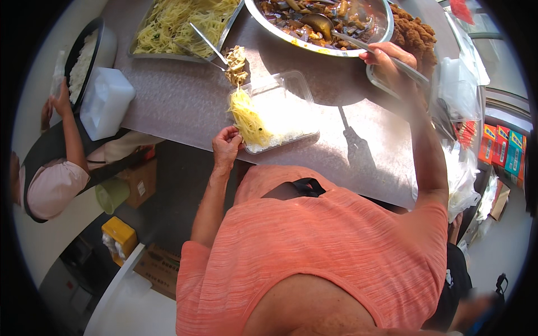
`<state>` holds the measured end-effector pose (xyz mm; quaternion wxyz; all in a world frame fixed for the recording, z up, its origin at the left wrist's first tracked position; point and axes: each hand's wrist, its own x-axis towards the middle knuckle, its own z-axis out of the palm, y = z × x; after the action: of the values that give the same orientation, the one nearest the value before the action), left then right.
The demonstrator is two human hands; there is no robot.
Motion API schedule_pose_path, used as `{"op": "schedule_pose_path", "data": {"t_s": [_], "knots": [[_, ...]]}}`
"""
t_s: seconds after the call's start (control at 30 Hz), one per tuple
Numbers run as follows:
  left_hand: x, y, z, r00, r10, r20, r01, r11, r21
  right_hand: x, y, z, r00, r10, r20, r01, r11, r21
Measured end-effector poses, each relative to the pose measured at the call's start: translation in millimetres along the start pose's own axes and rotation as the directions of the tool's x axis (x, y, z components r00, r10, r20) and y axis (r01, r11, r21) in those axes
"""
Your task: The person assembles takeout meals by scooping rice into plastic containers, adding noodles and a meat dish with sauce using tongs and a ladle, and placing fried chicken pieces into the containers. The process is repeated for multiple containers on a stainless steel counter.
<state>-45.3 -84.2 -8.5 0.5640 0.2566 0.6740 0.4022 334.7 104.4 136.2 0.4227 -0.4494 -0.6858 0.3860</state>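
Observation:
My left hand [227, 147] pinches the near left corner of a clear plastic food container [305, 92] on the table. Yellow shredded potato [249, 117] lies along its left side, with white rice beside it; strong sunlight washes out the middle. At the upper right, my right hand [392, 63] is closed around the handle of a metal ladle [318, 25]. The ladle's bowl sits in a brown eggplant-like stew [342, 25] inside a large round steel basin [314, 52]. A clump of brownish food [236, 66] is just beyond the container, at the tips of metal tongs [207, 39].
A metal tray [134, 50] of shredded potato stands at the far left. Fried brown pieces [414, 33] lie right of the basin. White stacked containers [106, 103] are at the table's left edge, near a co-worker [56, 185] beside a rice pot [103, 47]. Plastic bags [459, 179] hang at right.

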Motion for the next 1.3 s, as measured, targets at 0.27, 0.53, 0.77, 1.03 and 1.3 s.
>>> {"op": "schedule_pose_path", "data": {"t_s": [0.27,0.53,0.77,1.03,1.3], "knots": [[-10.3,-10.0,16.8,0.999,-0.001,-0.053,-0.004,0.996,-0.091,7.1,28.7,15.2,0.913,0.366,-0.179,-0.216,0.807,0.549],[-10.9,-8.7,20.5,0.996,0.020,-0.092,-0.027,0.997,-0.073,4.9,24.8,13.1,0.906,0.361,-0.220,-0.159,0.773,0.615],[3.9,-1.6,40.4,0.989,0.070,-0.129,-0.089,0.986,-0.142,-8.9,11.9,5.4,0.891,0.368,-0.266,-0.146,0.786,0.600],[11.7,6.6,43.2,0.990,0.071,-0.124,-0.094,0.977,-0.191,-47.8,-22.8,-2.0,0.870,0.411,-0.270,-0.156,0.752,0.640],[-4.6,-4.1,21.8,0.993,0.045,-0.105,-0.063,0.983,-0.170,-103.9,-53.8,31.2,0.913,0.257,-0.316,-0.121,0.912,0.391]]}}
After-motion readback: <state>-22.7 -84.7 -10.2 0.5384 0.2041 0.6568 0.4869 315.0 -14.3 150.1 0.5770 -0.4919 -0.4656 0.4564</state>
